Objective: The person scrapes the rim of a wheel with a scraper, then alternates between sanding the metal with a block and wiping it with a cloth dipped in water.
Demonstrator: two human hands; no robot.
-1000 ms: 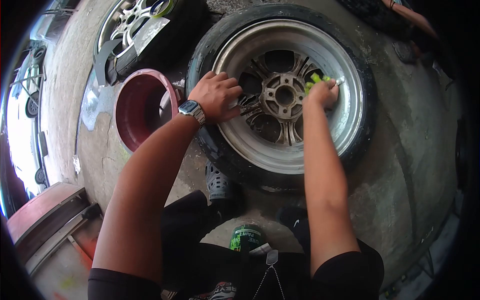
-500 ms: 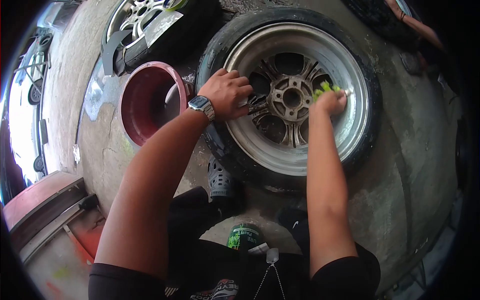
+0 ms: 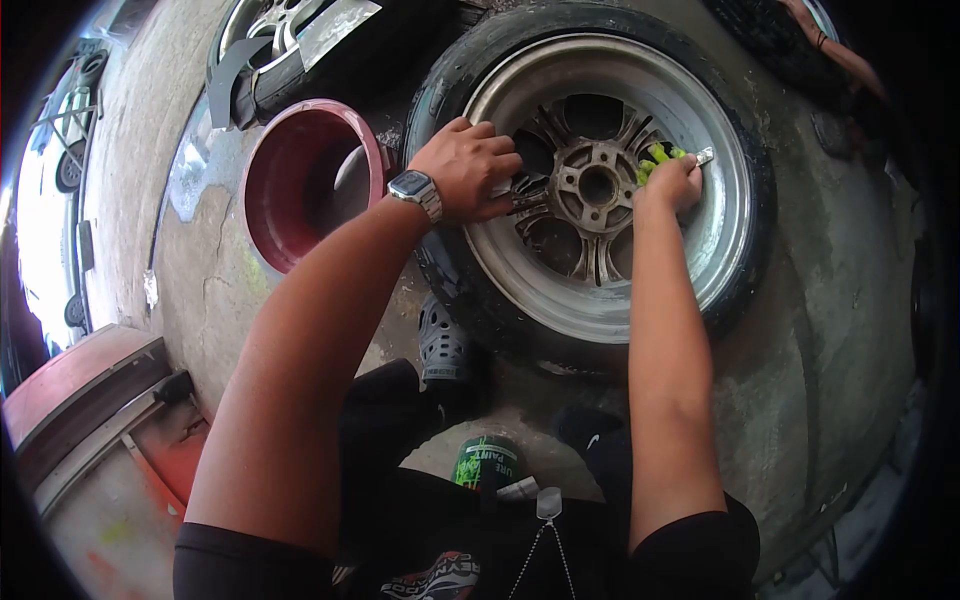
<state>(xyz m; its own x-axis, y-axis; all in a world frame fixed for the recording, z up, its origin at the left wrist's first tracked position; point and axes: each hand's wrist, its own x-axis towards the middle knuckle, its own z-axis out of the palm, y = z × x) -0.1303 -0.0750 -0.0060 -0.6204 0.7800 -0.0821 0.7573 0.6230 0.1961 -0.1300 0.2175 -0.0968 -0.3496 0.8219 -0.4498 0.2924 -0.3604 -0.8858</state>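
A silver wheel rim point(image 3: 495, 295) sits inside a black tire point(image 3: 440, 265) on the concrete floor. My left hand point(image 3: 468, 170), below a steel watch point(image 3: 412, 187), rests at the left side of the rim, its fingers curled round something pale that is mostly hidden. My right hand point(image 3: 675, 185) is closed on a green-handled brush point(image 3: 660, 158) over the right part of the rim. The brush's light tip point(image 3: 705, 156) is at the rim's inner wall. Dirt marks the hub point(image 3: 597, 186) and spokes between my hands.
A red bucket point(image 3: 262, 190) stands left of the tire. Behind it lies another wheel point(image 3: 300, 85) with flat grey pieces on it. A green paint can point(image 3: 487, 460) is near my body, beside a grey clog point(image 3: 440, 345). At top right, another person's arm point(image 3: 850, 62) touches a dark tire.
The view has shifted, so the wheel appears slightly further right and higher. The brush's light tip now shows beyond my right hand. My left hand remains at the rim's left side.
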